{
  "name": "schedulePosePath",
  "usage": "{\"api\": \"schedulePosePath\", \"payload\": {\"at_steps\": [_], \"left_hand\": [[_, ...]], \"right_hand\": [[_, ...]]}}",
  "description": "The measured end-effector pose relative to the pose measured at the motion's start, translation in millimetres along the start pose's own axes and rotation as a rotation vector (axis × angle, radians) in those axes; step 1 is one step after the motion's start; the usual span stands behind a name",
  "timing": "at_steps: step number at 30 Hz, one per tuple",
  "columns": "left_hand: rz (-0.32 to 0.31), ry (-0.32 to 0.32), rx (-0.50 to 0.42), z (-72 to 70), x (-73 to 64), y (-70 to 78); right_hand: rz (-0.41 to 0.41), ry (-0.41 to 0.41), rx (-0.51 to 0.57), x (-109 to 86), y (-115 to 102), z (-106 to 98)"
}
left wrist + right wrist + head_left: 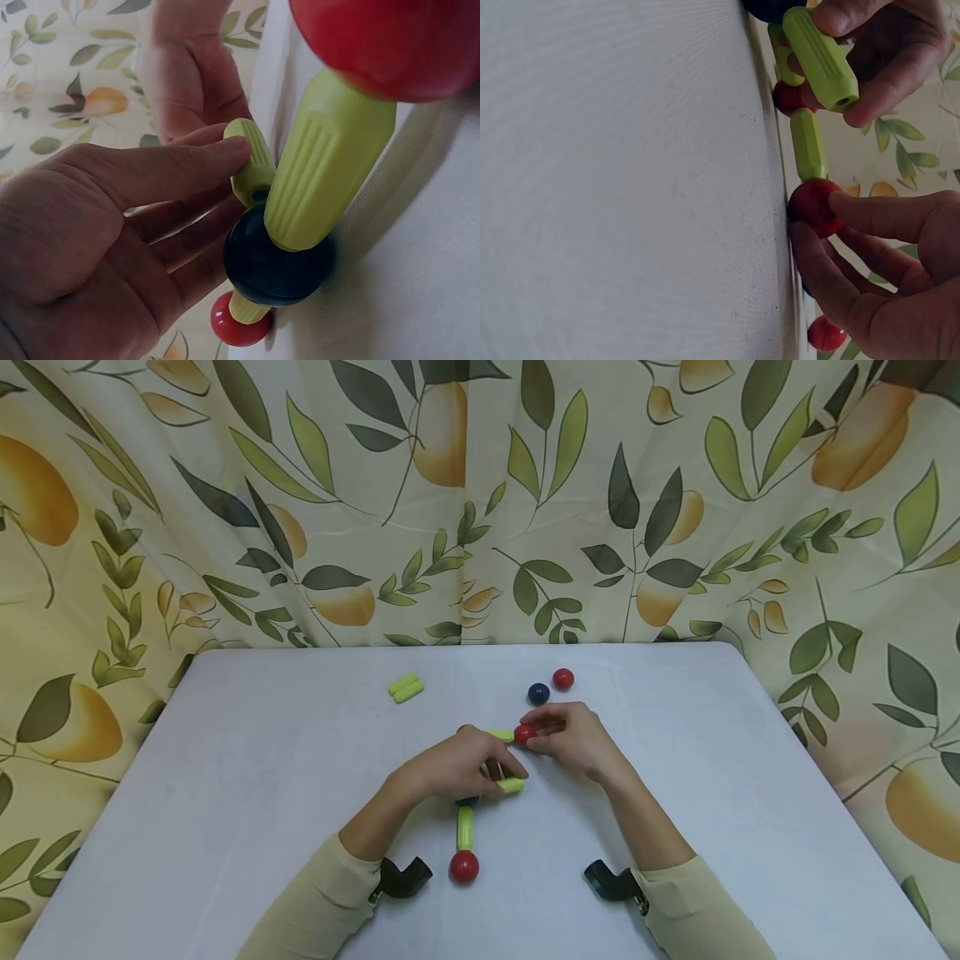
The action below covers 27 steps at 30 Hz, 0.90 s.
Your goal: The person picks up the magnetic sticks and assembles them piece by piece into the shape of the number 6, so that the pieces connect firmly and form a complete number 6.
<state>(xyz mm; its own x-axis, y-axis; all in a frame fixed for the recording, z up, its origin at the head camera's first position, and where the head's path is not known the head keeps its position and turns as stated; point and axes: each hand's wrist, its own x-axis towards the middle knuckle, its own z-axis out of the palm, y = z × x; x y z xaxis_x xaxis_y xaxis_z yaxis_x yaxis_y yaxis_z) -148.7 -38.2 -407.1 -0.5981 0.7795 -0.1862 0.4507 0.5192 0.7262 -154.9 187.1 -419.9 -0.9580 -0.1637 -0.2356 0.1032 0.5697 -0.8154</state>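
My left hand [468, 764] pinches a light green grooved stick [821, 64] between thumb and fingers, its free end with a small hole. Close by is a dark blue ball [277, 259], mostly hidden under that hand in the head view. From this ball a green stick [465, 828] runs toward me to a red ball [464, 867]. Another red ball [789, 97] shows past the left fingers, beside a further green stick [808, 146]. At that stick's other end, my right hand [573, 739] holds a red ball [815, 208] with thumb and fingertips.
Two green sticks [408, 692] lie side by side at the back left of the white table [262, 777]. A loose dark blue ball [538, 693] and red ball [563, 678] sit behind my right hand. A patterned curtain [480, 527] hangs behind the table's far edge.
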Motion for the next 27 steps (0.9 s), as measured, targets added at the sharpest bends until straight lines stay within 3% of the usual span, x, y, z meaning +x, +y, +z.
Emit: {"api": "schedulePosePath", "payload": {"at_steps": [27], "left_hand": [[-0.005, -0.024, 0.060, 3.2, -1.8, 1.8]], "right_hand": [[0.004, -0.018, 0.001, 1.7, 1.5, -0.5]]}}
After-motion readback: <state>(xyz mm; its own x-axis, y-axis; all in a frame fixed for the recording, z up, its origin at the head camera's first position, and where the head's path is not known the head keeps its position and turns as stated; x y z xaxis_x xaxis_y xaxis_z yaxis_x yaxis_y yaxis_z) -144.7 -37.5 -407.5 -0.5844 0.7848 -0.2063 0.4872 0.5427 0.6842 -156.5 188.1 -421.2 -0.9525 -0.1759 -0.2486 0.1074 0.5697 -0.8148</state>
